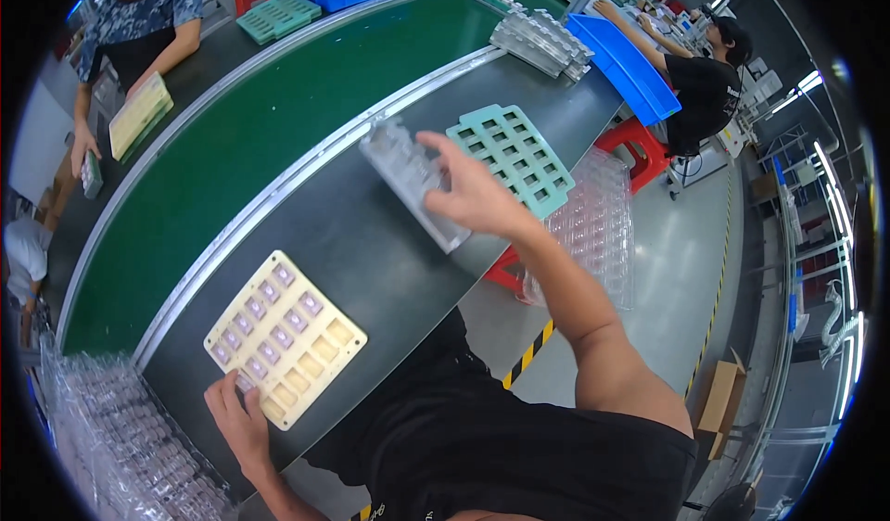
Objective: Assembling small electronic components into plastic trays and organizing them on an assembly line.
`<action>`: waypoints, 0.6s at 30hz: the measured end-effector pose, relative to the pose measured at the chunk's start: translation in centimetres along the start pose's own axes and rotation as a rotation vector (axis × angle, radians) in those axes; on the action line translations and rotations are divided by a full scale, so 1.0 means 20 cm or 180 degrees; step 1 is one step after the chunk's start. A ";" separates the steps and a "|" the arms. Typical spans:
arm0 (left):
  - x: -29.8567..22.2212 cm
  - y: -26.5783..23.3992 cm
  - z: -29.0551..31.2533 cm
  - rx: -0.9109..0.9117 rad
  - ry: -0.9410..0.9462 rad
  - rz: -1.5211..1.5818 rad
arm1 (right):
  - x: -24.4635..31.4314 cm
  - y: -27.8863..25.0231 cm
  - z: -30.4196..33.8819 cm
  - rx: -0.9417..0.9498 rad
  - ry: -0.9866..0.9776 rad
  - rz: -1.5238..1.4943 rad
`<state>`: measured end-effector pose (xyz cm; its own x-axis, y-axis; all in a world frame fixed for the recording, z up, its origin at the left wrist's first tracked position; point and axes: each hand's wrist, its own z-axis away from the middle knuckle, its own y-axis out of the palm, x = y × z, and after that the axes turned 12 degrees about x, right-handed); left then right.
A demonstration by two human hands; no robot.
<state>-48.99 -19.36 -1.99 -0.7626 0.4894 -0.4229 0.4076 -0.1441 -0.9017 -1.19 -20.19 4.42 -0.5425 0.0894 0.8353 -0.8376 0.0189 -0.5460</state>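
At the lower left, my left hand (239,419) bends over the near-left edge of a cream tray (324,377). Its fingertips close on a small purple piece (246,384) in one of the pockets. Several more purple pieces (281,336) fill other pockets, while the pockets along the near-right side are bare. My right hand (477,192) reaches across the middle of the table, thumb and fingers gripping the right side of a long greyish, see-through plastic tray (403,173). That tray is blurred, and what lies in it is hard to make out.
Beyond my right hand lies a green tray (510,155) with square openings. Stacked plastic trays (542,44) and a blue bin (626,67) stand farther back. Clear trays are piled at left (139,438). Across the green conveyor belt (269,113), a person (153,39) handles parts.
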 end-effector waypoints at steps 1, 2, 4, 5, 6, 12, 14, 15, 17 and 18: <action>-0.01 0.00 0.00 0.0019 -0.0045 -0.0096 | -0.03 -0.08 -0.04 -0.0121 -0.0055 0.0208; -0.02 -0.01 0.00 0.0038 -0.0092 -0.0190 | -0.08 -0.18 -0.10 -0.0187 -0.0096 0.0589; -0.03 -0.01 0.00 0.0074 -0.0151 -0.0270 | -0.14 -0.38 -0.23 -0.0333 0.0149 0.1092; -0.04 -0.01 0.00 0.0104 -0.0198 -0.0317 | -0.24 -0.49 -0.31 -0.0454 0.0129 0.1324; -0.04 0.01 -0.01 0.0092 -0.0157 -0.0304 | -0.38 -0.59 -0.38 -0.0584 0.0124 0.1577; 0.04 0.10 0.07 -0.0461 -0.0261 0.0167 | -0.86 -1.00 -0.64 -0.0647 0.0525 0.2114; 0.03 0.12 0.07 -0.0582 -0.0296 0.0204 | -0.99 -1.11 -0.63 -0.0701 0.0671 0.2192; 0.04 0.13 0.08 -0.0632 -0.0279 0.0202 | -1.06 -1.17 -0.63 -0.0784 0.0720 0.2229; 0.07 0.14 0.11 -0.0741 -0.0287 0.0011 | -1.02 -1.16 -0.63 -0.0970 0.1013 0.2518; 0.09 0.14 0.13 -0.0794 -0.0276 -0.0042 | -1.06 -1.17 -0.67 -0.1098 0.1056 0.2582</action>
<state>-50.56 -21.08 -5.63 -0.8045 0.4127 -0.4271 0.5003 0.0835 -0.8618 30.76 -9.13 -1.35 -0.8612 0.4827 0.1594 -0.1178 0.1155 -0.9863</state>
